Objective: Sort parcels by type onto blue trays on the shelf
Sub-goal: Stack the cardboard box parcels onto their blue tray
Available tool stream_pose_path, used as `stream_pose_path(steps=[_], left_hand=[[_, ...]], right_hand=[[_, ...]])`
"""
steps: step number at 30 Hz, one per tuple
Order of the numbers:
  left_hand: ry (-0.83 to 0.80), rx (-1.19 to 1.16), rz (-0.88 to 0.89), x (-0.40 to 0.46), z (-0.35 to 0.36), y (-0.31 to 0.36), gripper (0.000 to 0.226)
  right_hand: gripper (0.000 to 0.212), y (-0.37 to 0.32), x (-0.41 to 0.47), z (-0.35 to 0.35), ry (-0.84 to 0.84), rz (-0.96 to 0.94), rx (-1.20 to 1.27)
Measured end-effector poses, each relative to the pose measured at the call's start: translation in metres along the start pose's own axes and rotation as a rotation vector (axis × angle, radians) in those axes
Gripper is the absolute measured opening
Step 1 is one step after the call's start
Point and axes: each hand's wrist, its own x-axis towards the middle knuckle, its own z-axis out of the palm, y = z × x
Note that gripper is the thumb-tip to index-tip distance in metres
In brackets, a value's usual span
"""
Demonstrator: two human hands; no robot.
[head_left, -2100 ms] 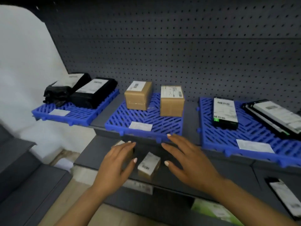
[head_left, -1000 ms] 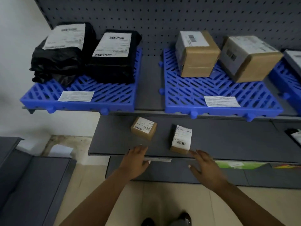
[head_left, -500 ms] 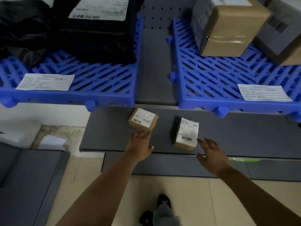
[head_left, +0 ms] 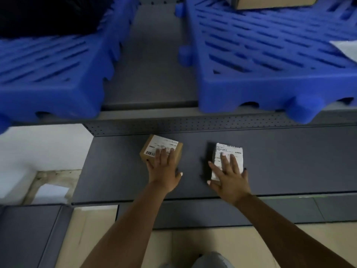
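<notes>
On the lower grey shelf (head_left: pixel 289 161), two small parcels now lie under the hands, which half a second ago hovered short of them. Left hand (head_left: pixel 164 169) presses the brown box (head_left: pixel 152 147), fingers fairly straight; right hand (head_left: pixel 229 175) clasps the labelled parcel (head_left: pixel 230 151). Pickup seems imminent. Two blue trays (head_left: pixel 270 74) sit above.
</notes>
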Motion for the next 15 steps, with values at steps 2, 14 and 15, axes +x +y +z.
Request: stream_pose_path(steps=[2, 14, 15], left_hand=[[0.064, 0.031, 0.041, -0.005, 0.007, -0.002, 0.092], [0.155, 0.065, 0.173, -0.041, 0.018, -0.002, 0.114], [0.178, 0.071, 0.206, -0.047, 0.021, -0.004, 0.117]], right_hand=[[0.057, 0.004, 0.0, 0.004, 0.045, -0.01, 0.028], [0.047, 0.032, -0.026, -0.006, -0.002, -0.082, -0.022], [0.047, 0.034, -0.03, -0.004, -0.006, -0.082, -0.023]])
